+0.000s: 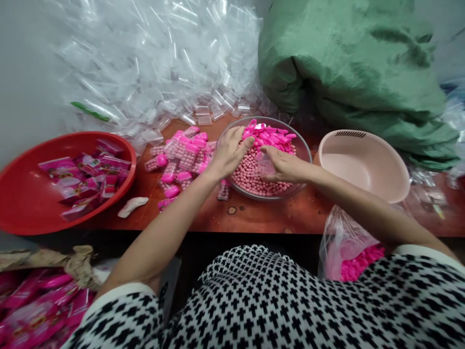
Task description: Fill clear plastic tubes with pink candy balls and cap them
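A clear glass bowl [303,145] sits mid-table, filled with small pink beads [250,174] in front and bright pink caps [272,135] at the back. My left hand [228,152] reaches into the bowl's left side, fingers curled down onto the beads. My right hand [281,165] rests over the beads and holds a small clear plastic container [264,162] between thumb and fingers. Filled containers with pink caps [183,157] lie in a heap just left of the bowl.
A red basin [22,203] with pink packets stands at the left. An empty beige basin [366,165] stands right of the bowl. Clear empty containers [163,72] pile up behind, beside a green sack [356,63]. A bag of pink caps [356,257] hangs at the table's front edge.
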A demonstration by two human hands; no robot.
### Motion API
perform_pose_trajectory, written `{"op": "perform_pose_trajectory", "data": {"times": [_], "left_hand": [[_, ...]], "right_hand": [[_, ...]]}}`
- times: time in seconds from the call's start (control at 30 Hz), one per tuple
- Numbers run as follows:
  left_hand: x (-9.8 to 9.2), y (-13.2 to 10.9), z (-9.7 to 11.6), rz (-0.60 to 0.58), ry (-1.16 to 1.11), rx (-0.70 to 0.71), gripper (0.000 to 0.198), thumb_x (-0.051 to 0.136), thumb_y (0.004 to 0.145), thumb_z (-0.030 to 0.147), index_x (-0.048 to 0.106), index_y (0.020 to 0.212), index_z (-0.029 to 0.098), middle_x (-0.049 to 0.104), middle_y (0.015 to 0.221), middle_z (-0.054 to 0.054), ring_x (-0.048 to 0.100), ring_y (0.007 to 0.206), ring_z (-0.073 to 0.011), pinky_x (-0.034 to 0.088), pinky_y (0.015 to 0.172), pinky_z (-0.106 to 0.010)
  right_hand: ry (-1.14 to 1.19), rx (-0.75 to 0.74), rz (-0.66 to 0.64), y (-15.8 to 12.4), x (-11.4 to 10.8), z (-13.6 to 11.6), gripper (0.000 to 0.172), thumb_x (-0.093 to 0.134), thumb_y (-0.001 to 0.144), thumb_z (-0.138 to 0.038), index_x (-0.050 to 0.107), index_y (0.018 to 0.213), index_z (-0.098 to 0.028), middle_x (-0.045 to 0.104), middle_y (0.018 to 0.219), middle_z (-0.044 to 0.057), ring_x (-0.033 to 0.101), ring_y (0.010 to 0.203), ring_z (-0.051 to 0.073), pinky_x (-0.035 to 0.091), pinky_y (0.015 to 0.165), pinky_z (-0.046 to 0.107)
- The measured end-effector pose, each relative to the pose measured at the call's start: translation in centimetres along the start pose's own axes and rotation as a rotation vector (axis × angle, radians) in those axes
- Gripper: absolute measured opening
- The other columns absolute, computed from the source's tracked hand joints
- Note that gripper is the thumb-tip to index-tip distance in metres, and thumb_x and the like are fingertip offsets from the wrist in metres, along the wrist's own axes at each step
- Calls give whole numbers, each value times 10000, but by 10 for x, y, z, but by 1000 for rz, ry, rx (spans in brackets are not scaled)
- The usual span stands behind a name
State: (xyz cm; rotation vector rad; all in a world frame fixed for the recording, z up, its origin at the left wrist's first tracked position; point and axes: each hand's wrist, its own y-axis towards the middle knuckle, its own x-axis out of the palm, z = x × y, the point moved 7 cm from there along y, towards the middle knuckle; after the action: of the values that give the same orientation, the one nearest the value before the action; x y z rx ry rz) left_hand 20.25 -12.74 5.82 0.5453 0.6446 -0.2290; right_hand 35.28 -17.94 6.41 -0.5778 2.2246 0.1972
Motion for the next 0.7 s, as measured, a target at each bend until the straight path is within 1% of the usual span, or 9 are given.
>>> {"op": "perform_pose_trajectory", "data": {"times": [0.1,0.2,0.3,0.37,0.43,0.5,0.57,0.63,0.7], "left_hand": [[-1,5,0,-140,251,7,305,509,898,280,675,1103,126,658,1116,-154,598,1117,-294,430,1036,-467],[-1,4,-1,-88,319,10,342,454,829,107,681,1085,130,666,1065,-148,624,1043,-288,471,963,-441],[-5,-1,-6,102,160,3,413,408,808,62,657,1125,152,675,1100,-123,618,1057,-262,467,960,-404],[-11,-6,-12,220,53,-28,383,406,806,68,660,1072,176,690,1063,-89,624,1029,-233,465,951,-369],[-18,-10,-15,285,9,-53,323,412,797,75,654,975,195,695,986,-61,630,968,-212,471,907,-345],[-25,-14,-13,295,-1,-71,261,437,761,78,623,894,204,682,909,-45,626,894,-202,477,847,-333],[-28,-16,-7,221,-4,-84,206,471,721,92,593,845,203,659,839,-34,611,817,-196,476,787,-323],[-23,-16,1,47,18,-80,119,520,712,144,581,798,199,641,774,-27,592,752,-194,466,737,-318],[-12,-17,9,-154,75,-55,50,573,732,244,572,724,195,628,718,-33,575,708,-201,451,705,-325]], "right_hand": [[-88,230,-105,10,14,47,308,736,542,-59,550,744,-200,655,908,149,550,1148,445,322,1041,702],[-20,228,-74,31,42,59,355,660,504,25,425,561,-235,608,708,98,573,1103,392,331,1063,640],[78,164,-70,55,72,52,315,666,545,-50,420,560,-247,624,711,94,602,1013,320,414,1043,522],[134,149,-72,67,82,48,246,672,564,-117,461,597,-239,635,732,80,615,923,282,476,984,469],[182,144,-70,72,82,45,202,667,569,-163,504,669,-229,628,748,48,614,862,256,519,917,445],[334,135,-53,70,74,40,269,671,574,-191,537,805,-225,626,806,15,610,867,237,536,891,435],[578,137,-22,64,65,35,444,701,574,-214,520,979,-236,629,909,-8,604,916,219,537,901,426],[762,151,13,56,58,31,585,741,559,-219,474,1079,-245,618,1006,-10,594,974,208,528,925,420],[795,160,50,50,55,30,660,767,538,-207,445,1113,-241,592,1083,3,577,1033,205,516,949,404]]}}
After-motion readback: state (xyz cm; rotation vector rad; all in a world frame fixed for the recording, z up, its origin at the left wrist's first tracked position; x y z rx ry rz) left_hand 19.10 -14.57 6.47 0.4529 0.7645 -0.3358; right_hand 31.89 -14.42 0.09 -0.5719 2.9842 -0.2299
